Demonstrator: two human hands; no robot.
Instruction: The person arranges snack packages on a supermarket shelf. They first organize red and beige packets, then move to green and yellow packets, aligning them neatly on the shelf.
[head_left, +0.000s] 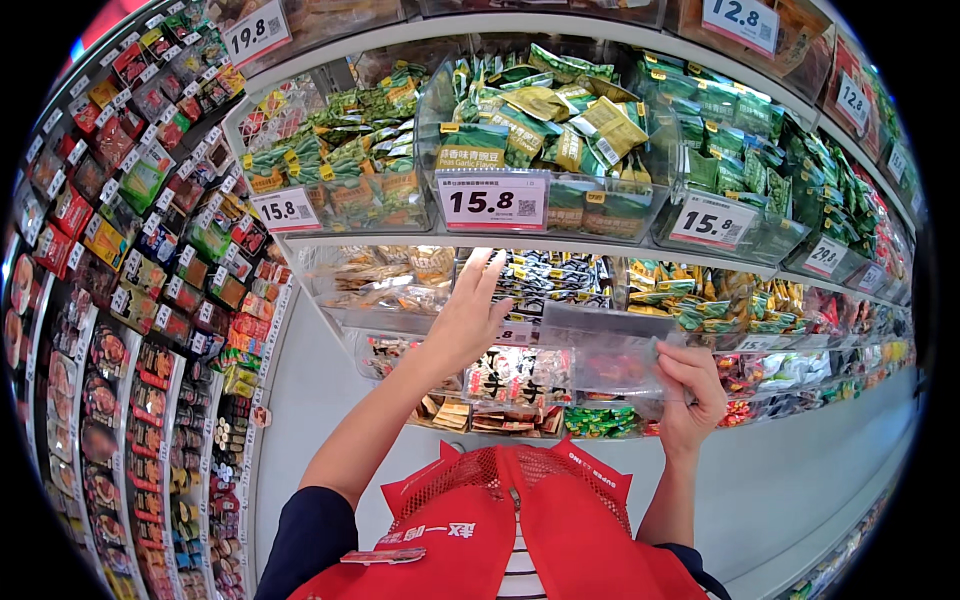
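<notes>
My right hand (694, 394) pinches the right end of a piece of translucent plastic (611, 349), with the thumb on its near face. Whether it is a bag, a sheet or a panel cannot be told. Packets on the lower shelves show through it. My left hand (472, 315) reaches up and forward, fingers extended and thumb apart, holding nothing visible. It is in front of a lower bin of black-and-white snack packets (555, 270), near their left side. Whether the fingertips touch the packets or the bin is not clear.
Above stand clear bins of green pea snack packets (525, 139) with price cards (493, 201) along the shelf edge (465, 241). Beige packets (390, 277) lie left of my left hand; yellow-green packets (697, 292) lie right. Another packed display (150, 247) runs down the left side.
</notes>
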